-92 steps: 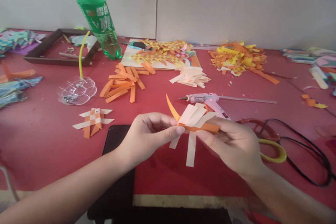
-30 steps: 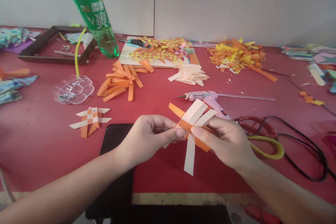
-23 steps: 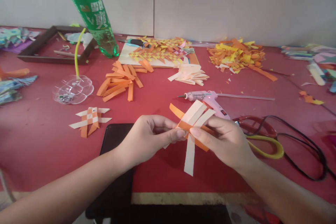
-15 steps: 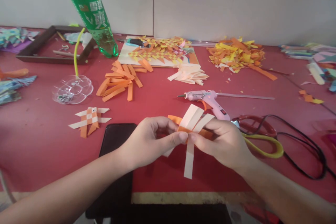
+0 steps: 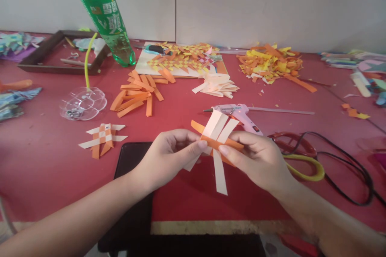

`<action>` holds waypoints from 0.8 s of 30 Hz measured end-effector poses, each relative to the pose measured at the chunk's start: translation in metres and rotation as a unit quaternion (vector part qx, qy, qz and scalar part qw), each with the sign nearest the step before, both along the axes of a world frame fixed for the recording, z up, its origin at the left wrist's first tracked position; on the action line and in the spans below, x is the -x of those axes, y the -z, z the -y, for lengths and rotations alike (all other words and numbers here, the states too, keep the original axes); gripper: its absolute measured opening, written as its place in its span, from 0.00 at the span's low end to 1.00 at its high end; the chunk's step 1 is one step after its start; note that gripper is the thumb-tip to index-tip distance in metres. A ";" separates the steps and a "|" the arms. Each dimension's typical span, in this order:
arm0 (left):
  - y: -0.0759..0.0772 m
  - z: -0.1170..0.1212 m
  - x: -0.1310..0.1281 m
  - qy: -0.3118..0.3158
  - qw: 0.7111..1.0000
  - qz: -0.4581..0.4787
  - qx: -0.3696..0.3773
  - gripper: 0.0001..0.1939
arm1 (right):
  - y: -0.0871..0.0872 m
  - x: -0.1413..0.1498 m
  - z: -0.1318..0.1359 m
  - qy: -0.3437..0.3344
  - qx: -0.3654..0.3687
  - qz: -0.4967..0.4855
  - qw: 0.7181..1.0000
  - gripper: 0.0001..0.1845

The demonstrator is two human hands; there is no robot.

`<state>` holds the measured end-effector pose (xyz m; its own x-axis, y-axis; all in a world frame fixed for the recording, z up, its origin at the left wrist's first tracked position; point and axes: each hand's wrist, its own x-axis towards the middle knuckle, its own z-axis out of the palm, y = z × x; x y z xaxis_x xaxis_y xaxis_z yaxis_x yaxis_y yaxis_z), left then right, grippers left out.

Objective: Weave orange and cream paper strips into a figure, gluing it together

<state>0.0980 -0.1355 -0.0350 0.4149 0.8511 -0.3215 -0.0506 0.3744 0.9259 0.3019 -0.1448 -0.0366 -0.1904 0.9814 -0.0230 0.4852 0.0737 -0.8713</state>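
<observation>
Between my two hands is a bundle of interwoven orange and cream paper strips [image 5: 214, 143], held up off the red table. My left hand [image 5: 176, 152] pinches its left side, thumb on top of an orange strip. My right hand [image 5: 256, 158] grips the right side, its thumb lying near the orange strip's lower edge. Cream ends stick out above and below the weave. Some fingers are hidden behind the paper. A finished-looking woven paper fish [image 5: 104, 137] with a small eye lies left of my hands. Just behind them is a pink glue gun [image 5: 238, 114].
Orange strips [image 5: 137, 90] and cream strips [image 5: 216, 84] lie in piles behind my hands. A green bottle [image 5: 105, 20], a clear palette [image 5: 83, 103] and a dark frame [image 5: 33, 54] stand at left. Scissors [image 5: 307, 164] and a black cable [image 5: 358, 172] lie right. A black phone-like slab [image 5: 131, 200] lies near the front edge.
The woven strips have turned and shifted slightly left in my hands. My thumbs have moved apart, baring more of the orange cross strip. Both hands keep hold.
</observation>
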 end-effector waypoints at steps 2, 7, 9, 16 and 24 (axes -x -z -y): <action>0.001 0.000 -0.001 -0.007 1.000 0.019 0.000 0.09 | 0.000 -0.001 0.000 0.000 -0.016 0.013 1.000 0.15; 0.005 -0.001 -0.001 -0.068 0.990 0.108 0.054 0.07 | -0.002 -0.016 -0.009 0.045 -0.146 0.100 0.983 0.08; 0.005 -0.003 0.000 -0.104 0.987 0.109 0.064 0.07 | 0.002 -0.031 -0.020 0.115 -0.187 0.201 0.955 0.10; 0.005 -0.006 -0.001 -0.174 0.978 0.098 0.064 0.07 | 0.016 -0.061 -0.045 0.060 -0.095 0.391 0.913 0.17; 0.012 -0.006 0.002 -0.174 0.982 0.068 0.020 0.08 | -0.005 -0.042 -0.032 0.265 -0.174 0.338 0.886 0.17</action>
